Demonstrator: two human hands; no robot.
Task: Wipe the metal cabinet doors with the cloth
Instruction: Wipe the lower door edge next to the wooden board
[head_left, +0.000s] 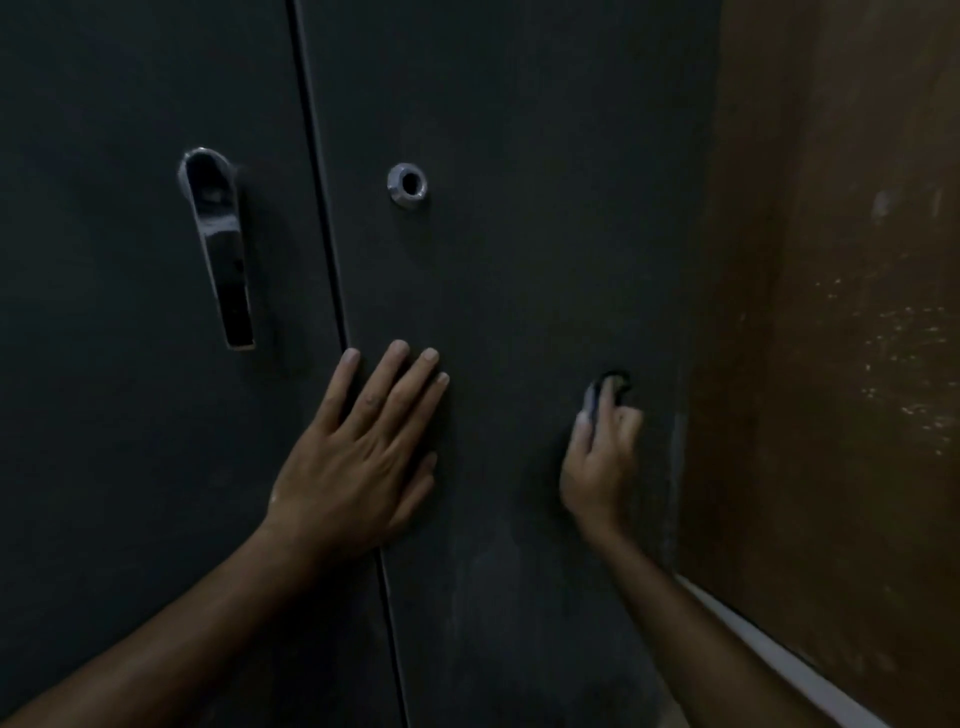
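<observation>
Two dark grey metal cabinet doors fill the view, the left door (130, 415) and the right door (519, 260), split by a thin vertical gap. My left hand (358, 457) lies flat with straight fingers on the right door, just beside the gap. My right hand (602, 457) grips a small dark cloth (610, 387) and holds it against the right door near its right edge. Only a bunched bit of cloth shows above the fingers.
A chrome lever handle (218, 244) hangs on the left door. A round chrome lock ring (409, 184) sits on the right door above my left hand. A brown wall (831, 338) with a pale skirting strip (769, 639) stands close on the right.
</observation>
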